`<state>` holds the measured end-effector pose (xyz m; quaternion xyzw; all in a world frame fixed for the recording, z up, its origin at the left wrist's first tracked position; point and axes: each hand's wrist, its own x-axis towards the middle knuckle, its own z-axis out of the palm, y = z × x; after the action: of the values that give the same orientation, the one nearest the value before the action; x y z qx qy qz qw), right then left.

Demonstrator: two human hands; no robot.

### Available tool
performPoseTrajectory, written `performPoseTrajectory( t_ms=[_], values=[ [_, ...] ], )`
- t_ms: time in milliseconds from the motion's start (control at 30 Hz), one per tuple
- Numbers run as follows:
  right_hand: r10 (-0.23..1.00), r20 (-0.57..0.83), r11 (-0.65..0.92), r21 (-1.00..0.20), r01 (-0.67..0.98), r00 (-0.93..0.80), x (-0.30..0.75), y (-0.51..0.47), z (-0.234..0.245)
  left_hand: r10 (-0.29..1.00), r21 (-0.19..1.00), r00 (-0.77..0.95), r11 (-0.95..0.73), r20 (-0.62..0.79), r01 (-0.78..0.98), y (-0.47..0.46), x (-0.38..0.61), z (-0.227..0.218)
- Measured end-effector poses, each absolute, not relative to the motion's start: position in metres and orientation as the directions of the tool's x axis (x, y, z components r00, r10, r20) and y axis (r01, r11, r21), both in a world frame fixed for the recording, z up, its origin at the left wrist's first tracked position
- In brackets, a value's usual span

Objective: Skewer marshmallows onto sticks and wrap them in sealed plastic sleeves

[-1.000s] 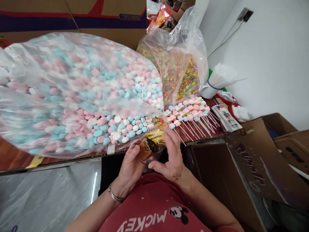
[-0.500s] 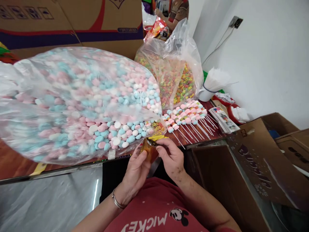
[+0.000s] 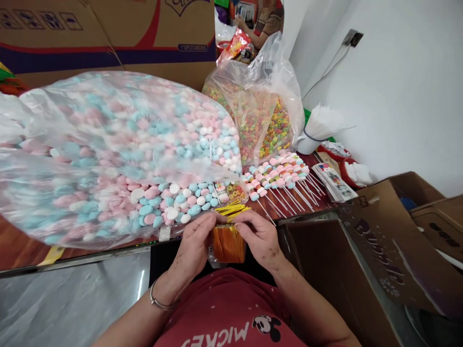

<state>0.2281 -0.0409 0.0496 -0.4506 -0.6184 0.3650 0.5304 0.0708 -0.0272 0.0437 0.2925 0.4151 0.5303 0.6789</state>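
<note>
Both hands hold a small clear packet of gold twist ties just in front of my chest. My left hand grips its left side, fingers curled round the top. On the other side my right hand pinches the top edge where the yellow tie ends stick out. Behind the hands lies a big clear bag of pink, blue and white candies on the wooden table.
A bag of coloured ring candies stands behind a row of candy skewers. White sticks in a cup and small printed packets sit at right. Open cardboard boxes stand to my right. Another person works at the back.
The packet has turned upright and dropped lower between my hands. My left hand rose to grip its top, and both hands now pinch near the tie ends.
</note>
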Motion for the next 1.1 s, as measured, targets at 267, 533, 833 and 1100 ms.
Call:
performPoseTrajectory(
  t_ms=[267,533,833,1100],
  values=[
    [0.915,0.403,0.392,-0.892,0.227,0.001,0.228,-0.041,0.045,0.965,0.859,0.083,0.258,-0.247,-0.443,-0.033,0.069,0.042],
    [0.940,0.300,0.314,-0.947,0.074,-0.161,0.238,-0.041,0.049,0.977,0.900,0.021,0.203,-0.211,-0.385,-0.033,0.061,0.028],
    [0.819,0.497,0.550,-0.822,0.145,-0.288,0.251,-0.046,0.047,0.969,0.888,0.144,0.243,-0.201,-0.390,-0.036,0.057,0.041],
    [0.808,0.518,0.577,-0.791,0.204,-0.280,0.257,-0.044,0.052,0.965,0.928,0.228,0.196,-0.126,-0.318,-0.033,0.065,0.036]
  ],
)
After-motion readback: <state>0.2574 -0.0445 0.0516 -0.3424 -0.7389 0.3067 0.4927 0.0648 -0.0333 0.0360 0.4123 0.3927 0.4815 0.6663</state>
